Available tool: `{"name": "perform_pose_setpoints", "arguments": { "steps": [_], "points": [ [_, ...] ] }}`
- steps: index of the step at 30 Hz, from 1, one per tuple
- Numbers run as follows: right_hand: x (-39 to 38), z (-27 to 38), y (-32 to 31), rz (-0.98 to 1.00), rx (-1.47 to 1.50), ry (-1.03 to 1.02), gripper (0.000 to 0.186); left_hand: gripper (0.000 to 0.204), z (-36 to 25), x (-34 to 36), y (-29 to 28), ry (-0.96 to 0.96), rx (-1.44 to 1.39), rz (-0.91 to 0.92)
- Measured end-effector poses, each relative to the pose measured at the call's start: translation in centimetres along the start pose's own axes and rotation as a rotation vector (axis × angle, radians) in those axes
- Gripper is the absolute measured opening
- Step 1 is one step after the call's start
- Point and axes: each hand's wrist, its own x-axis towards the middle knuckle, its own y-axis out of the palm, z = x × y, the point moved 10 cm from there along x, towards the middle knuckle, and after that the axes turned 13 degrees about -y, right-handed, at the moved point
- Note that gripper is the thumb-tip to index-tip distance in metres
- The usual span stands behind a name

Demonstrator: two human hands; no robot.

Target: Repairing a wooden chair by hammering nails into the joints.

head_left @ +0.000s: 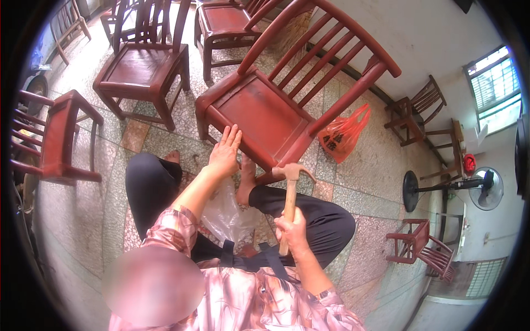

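Observation:
My left hand rests with fingers stretched out on the front edge of a red wooden chair. My right hand is wrapped round the wooden handle of a claw hammer, whose metal head is at the chair's near front corner; I cannot tell whether it touches the wood. My bare feet lie beneath and beside the chair, with a clear plastic sheet on the floor between my legs. A red plastic bag lies right of the chair.
Several other wooden chairs stand around me at the back, left and right; one is at the lower right. A black standing fan is on the right, near the wall and window. The floor is speckled tile.

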Motion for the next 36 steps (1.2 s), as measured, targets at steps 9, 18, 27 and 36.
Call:
{"name": "perform_pose_setpoints", "arguments": {
  "steps": [9,18,27,36],
  "points": [
    [0.3,12.5,-4.4,-0.038,-0.471,-0.335,0.030,0.086,0.6,-0.1,-0.1,-0.022,0.015,-0.001],
    [5.1,15.1,5.4,0.522,-1.078,-0.365,0.038,0.082,0.5,-0.1,-0.1,0.036,-0.035,-0.034],
    [6.0,19.4,5.4,0.603,-1.259,-0.285,0.036,0.090,1.3,-0.4,-0.6,0.021,-0.080,-0.090],
    [4.7,16.3,1.1,0.602,-1.224,0.036,0.029,0.090,0.8,-0.2,-0.5,0.025,-0.079,-0.044]
  ]
}}
